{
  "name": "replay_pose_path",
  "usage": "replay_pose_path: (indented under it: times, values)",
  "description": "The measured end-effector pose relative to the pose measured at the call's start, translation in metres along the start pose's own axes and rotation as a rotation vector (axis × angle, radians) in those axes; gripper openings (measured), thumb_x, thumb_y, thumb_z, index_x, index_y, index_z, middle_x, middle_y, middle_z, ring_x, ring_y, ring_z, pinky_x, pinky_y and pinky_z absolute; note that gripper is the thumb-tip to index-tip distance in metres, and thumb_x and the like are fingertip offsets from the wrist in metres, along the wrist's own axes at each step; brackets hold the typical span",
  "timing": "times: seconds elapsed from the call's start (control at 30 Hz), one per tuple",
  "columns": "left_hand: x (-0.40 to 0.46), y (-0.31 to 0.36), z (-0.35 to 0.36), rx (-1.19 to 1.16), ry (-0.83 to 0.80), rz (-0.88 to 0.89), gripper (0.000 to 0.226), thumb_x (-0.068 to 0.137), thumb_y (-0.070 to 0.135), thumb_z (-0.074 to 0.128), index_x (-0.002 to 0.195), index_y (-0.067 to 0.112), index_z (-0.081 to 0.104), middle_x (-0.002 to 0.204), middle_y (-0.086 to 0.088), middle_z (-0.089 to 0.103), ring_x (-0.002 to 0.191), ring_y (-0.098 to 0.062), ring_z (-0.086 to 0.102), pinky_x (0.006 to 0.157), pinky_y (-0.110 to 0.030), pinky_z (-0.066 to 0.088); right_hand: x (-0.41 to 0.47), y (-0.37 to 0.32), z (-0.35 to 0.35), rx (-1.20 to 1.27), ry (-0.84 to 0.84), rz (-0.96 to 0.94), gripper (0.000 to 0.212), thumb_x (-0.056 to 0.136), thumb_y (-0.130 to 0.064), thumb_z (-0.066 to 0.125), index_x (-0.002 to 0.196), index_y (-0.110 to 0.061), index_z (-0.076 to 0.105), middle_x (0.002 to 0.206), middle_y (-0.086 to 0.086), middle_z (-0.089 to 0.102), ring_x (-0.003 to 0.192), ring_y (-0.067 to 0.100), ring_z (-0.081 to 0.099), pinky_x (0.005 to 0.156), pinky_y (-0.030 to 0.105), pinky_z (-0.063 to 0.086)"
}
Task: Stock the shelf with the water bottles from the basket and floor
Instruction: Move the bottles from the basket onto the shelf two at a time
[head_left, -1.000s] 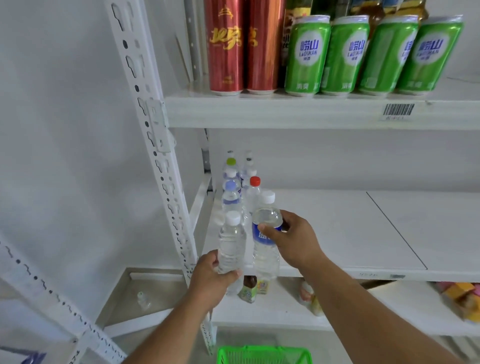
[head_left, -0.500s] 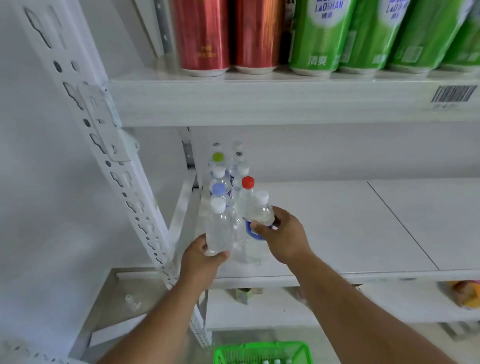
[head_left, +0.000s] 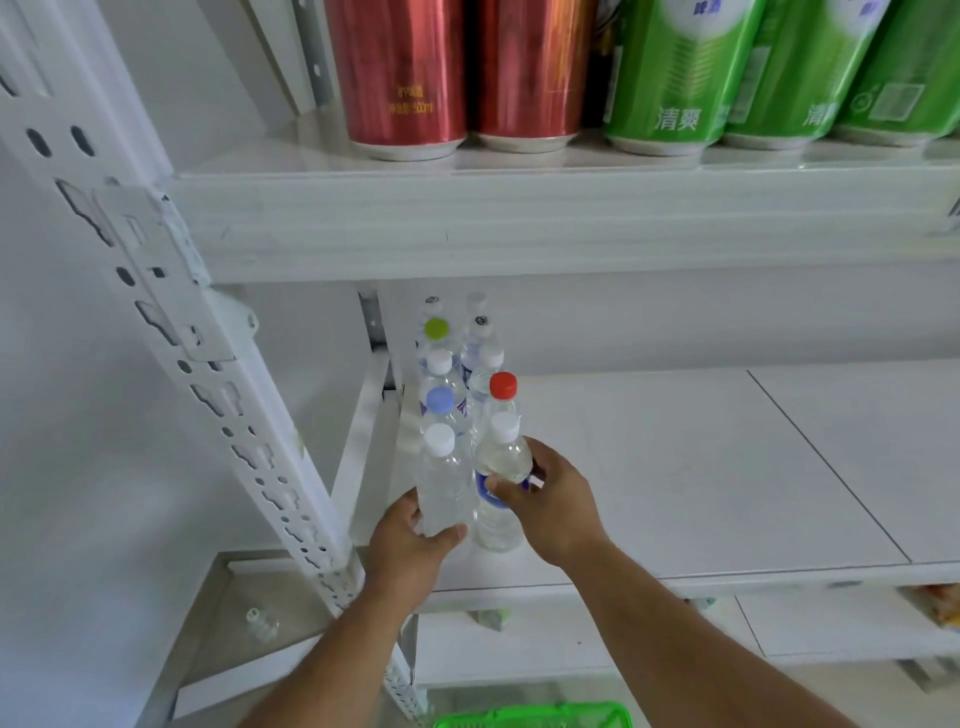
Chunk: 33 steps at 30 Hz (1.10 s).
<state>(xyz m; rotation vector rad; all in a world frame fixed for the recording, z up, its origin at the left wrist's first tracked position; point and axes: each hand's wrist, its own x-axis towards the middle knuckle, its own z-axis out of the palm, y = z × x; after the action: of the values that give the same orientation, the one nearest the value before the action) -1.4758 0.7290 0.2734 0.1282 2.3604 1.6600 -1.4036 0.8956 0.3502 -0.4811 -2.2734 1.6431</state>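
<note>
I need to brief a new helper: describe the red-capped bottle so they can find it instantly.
Look at the white middle shelf, the one under the board holding the red and green cans. At its left end stands a double row of clear water bottles. The red-capped bottle stands in the right-hand row, just behind the bottle the right hand grips; it alone has a red cap.

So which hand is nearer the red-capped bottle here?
Right. The right hand grips the white-capped bottle directly in front of the red-capped bottle; the left hand holds another bottle lower and further left.
</note>
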Motion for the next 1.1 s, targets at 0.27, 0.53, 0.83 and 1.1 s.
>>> replay_pose_path:
  times: [0.27,0.53,0.83,1.1]
  values:
    - [0.001,-0.006,0.002,-0.012,-0.027,-0.001,0.061,0.068,0.029,0.086,0.121,0.036,0.057,0.123,0.011,0.066,0.121,-0.014,0.057,0.102,-0.047,0.049,-0.006,0.003,0.0,-0.046,0.023,-0.056,0.044,0.077,-0.027,0.071,0.097,-0.062,0.054,0.101,-0.024,0.064,0.098,0.0,0.059,0.082,0.015,0.048]
    - [0.004,-0.003,0.0,0.039,-0.062,0.004,0.06,0.073,0.024,0.084,0.125,0.032,0.054,0.123,0.01,0.065,0.122,-0.015,0.056,0.104,-0.044,0.047,-0.005,-0.001,0.0,-0.066,0.0,-0.013,0.048,0.082,-0.02,0.067,0.099,-0.062,0.052,0.101,-0.037,0.061,0.096,-0.014,0.057,0.072,0.005,0.042]
    - [0.003,0.002,-0.001,0.091,-0.109,-0.002,0.066,0.078,0.022,0.08,0.133,0.032,0.045,0.129,0.012,0.058,0.126,-0.013,0.05,0.108,-0.045,0.043,-0.002,0.003,-0.008,-0.087,-0.017,0.0,0.046,0.084,-0.012,0.061,0.109,-0.05,0.054,0.105,-0.024,0.065,0.097,-0.006,0.059,0.074,0.009,0.043]
    - [0.001,0.004,0.0,0.163,-0.115,-0.008,0.067,0.079,0.027,0.079,0.134,0.033,0.042,0.124,0.015,0.056,0.119,-0.008,0.049,0.1,-0.032,0.041,-0.002,0.006,-0.016,-0.19,-0.094,-0.013,0.043,0.088,-0.017,0.064,0.121,-0.041,0.053,0.112,-0.022,0.064,0.104,-0.003,0.058,0.077,0.004,0.041]
